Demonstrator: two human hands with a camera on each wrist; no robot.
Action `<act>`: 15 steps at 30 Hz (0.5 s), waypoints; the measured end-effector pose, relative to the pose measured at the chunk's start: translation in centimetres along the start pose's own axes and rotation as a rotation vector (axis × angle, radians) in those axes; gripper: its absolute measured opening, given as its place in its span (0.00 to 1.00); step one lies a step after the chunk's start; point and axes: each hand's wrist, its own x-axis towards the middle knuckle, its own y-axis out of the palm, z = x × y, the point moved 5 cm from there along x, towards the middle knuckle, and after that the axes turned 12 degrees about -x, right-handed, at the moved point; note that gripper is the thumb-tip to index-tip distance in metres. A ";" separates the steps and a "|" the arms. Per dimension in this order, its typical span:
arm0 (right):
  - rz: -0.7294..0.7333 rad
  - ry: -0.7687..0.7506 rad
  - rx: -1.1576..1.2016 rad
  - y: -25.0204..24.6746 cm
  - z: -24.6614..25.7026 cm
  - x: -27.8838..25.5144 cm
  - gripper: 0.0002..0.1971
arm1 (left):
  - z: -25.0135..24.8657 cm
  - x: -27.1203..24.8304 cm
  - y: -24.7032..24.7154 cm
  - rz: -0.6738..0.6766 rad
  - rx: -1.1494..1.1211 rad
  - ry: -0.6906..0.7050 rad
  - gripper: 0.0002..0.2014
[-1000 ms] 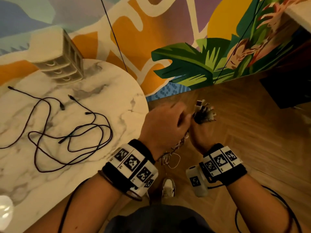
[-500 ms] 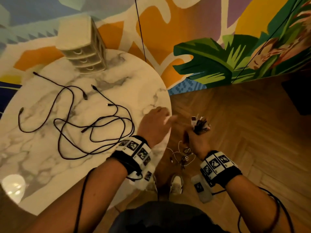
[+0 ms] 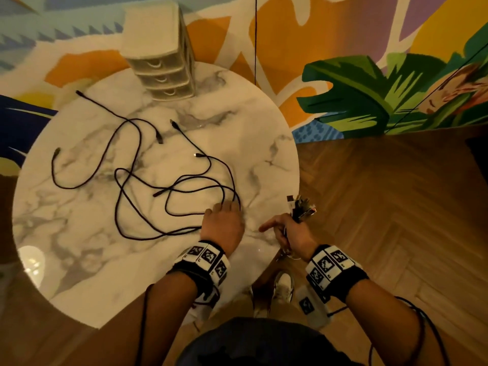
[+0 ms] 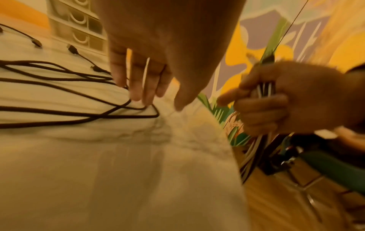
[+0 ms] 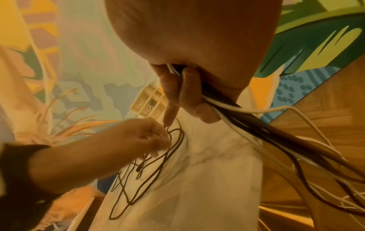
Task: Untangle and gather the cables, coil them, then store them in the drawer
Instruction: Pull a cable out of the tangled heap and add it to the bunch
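Note:
Several black cables [image 3: 169,186] lie tangled on a round marble table [image 3: 105,260]. My left hand [image 3: 220,207] reaches onto their nearest loop, and its straight fingertips [image 4: 138,96] touch the black cable [image 4: 122,107], with the thumb apart. My right hand [image 3: 287,225] stays at the table's right edge, index finger pointing left. It grips a bundle of white and dark cables [image 3: 301,208] whose plugs stick up above the fist. The bundle's tails [image 5: 247,118] hang down toward the floor. A small cream drawer unit [image 3: 161,64] with three shut drawers stands at the table's far edge.
A painted mural wall [image 3: 356,96] rises behind the table, with a thin dark line [image 3: 255,35] hanging in front of it. Herringbone wood floor [image 3: 396,220] spreads to the right. My shoes [image 3: 284,286] stand beside the table's near edge. A dark object [image 3: 479,159] sits at the far right.
My left hand left the bundle and moved left onto the table, reaching the black cables. The right hand kept the bundle and came beside the table edge. The view swung toward the table.

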 end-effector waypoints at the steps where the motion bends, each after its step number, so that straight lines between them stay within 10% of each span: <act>1: 0.004 0.003 -0.007 0.5 0.5 0.1 0.27 | 0.6 0.0 0.5 0.059 0.026 -0.022 0.19; 9: -0.061 0.185 0.133 2.4 0.8 1.1 0.27 | -1.0 -3.0 -0.9 -0.028 -0.452 0.347 0.10; 15: 0.029 0.032 0.309 0.9 4.8 0.6 0.20 | 0.3 -4.7 0.4 0.028 -0.480 0.413 0.17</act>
